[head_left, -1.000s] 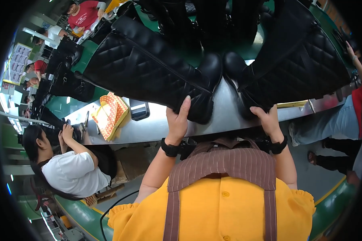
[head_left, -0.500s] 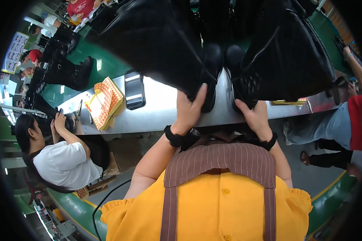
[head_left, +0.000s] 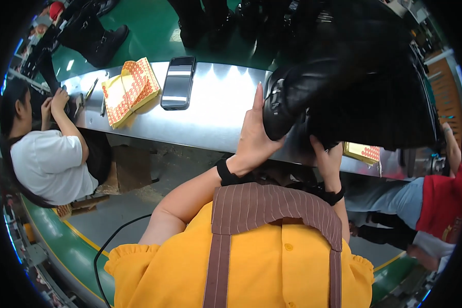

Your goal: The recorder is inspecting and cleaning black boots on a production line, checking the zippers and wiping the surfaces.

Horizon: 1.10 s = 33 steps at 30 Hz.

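I hold up a tall black quilted boot (head_left: 354,97) above the steel bench (head_left: 215,123). My left hand (head_left: 254,136) presses flat against the boot's toe, fingers pointing up. Under the sole, my right hand (head_left: 326,159) grips the boot from below, partly hidden by it. Both wrists wear black bands. A second boot, if any, is lost in the dark mass at the upper right.
A black phone (head_left: 178,82) and a folded yellow sheet of orange dot stickers (head_left: 130,90) lie on the bench. Another sticker sheet (head_left: 363,152) lies at right. A person in white (head_left: 49,159) sits left; a person in red (head_left: 439,200) stands right. More black boots (head_left: 95,36) stand on the green conveyor.
The boots stood toe-down on the bench with my hands at their toes; now a boot is lifted and swung to the right, my left hand on its toe, right hand beneath.
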{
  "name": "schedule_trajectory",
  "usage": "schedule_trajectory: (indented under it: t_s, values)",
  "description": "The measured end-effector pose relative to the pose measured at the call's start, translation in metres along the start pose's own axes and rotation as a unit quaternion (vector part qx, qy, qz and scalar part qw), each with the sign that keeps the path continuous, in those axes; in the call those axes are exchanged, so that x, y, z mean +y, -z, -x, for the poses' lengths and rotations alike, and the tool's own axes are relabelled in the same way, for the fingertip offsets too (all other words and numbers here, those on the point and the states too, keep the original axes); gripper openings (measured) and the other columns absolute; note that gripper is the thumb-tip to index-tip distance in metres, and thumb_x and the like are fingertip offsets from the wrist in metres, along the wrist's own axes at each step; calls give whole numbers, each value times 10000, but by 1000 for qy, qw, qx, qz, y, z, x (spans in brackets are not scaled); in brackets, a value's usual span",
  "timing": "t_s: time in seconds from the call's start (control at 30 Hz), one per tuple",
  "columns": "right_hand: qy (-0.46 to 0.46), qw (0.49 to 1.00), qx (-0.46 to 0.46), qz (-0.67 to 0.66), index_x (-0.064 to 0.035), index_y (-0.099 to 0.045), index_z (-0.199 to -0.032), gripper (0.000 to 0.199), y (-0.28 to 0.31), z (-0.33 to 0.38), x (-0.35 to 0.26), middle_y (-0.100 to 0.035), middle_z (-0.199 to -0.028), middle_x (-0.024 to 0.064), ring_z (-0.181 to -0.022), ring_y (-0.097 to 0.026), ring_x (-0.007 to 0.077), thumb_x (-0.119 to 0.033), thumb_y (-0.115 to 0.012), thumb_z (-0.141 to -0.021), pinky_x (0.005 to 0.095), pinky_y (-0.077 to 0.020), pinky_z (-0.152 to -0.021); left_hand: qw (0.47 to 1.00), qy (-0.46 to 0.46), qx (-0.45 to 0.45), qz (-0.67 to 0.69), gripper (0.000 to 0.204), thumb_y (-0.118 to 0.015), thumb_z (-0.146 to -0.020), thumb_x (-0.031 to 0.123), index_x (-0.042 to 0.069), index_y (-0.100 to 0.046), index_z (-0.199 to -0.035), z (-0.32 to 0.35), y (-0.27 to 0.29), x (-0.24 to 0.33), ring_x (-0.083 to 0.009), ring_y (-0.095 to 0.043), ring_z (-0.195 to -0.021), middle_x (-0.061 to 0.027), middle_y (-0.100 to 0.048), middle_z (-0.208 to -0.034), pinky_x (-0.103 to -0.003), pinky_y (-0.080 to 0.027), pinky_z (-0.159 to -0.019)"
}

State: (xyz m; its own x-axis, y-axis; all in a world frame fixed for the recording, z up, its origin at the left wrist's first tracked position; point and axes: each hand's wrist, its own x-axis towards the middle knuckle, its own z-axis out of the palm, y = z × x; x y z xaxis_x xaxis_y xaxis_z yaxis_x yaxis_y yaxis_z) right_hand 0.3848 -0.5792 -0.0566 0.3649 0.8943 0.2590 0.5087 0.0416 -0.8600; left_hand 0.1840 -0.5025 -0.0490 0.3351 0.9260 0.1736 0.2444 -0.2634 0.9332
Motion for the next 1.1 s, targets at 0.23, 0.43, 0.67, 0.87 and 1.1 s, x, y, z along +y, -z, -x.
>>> schedule_trajectory:
  t_s: [0.23,0.43,0.67,0.87,1.1]
  values:
    - [-90,987,3,-134,46,-576,-1208,384,3,5,2,-631,-1169,89,-1067,-585,171,-5,-634,-832,301,-434,-948,987,-121,108,-11,1261,-862,-630,93,113,28,-1524,8,-11,27,-367,-411,-1265,-243,-422,-1337,-461,-328,-1069]
    - [-60,989,18,-137,31,-570,-1207,373,12,7,8,-621,-1124,58,-1023,-579,150,-5,-615,-838,287,-449,-907,977,-183,108,11,1285,-887,-615,119,119,21,-1525,8,-16,29,-357,-431,-1228,-228,-426,-1363,-464,-349,-1038]
    - [-66,988,43,-132,17,-585,-1167,336,16,12,11,-618,-1079,43,-977,-573,144,-30,-613,-836,287,-456,-871,975,-203,86,20,1277,-891,-616,126,124,4,-1527,9,-19,27,-348,-440,-1206,-216,-445,-1362,-457,-358,-1026]
    - [-93,985,47,-139,13,-602,-1110,285,16,10,17,-623,-1033,38,-926,-571,143,-34,-618,-829,289,-457,-839,976,-201,88,4,1282,-902,-586,114,86,-28,-1524,5,-19,27,-324,-460,-1149,-206,-466,-1350,-438,-357,-994]
    - [-138,987,21,-79,15,-634,-1045,232,21,10,2,-650,-956,51,-890,-586,166,-27,-641,-817,309,-461,-839,978,-194,71,-13,1194,-891,-584,96,54,-142,-1512,0,-17,35,-327,-474,-1133,-201,-475,-1332,-423,-366,-982]
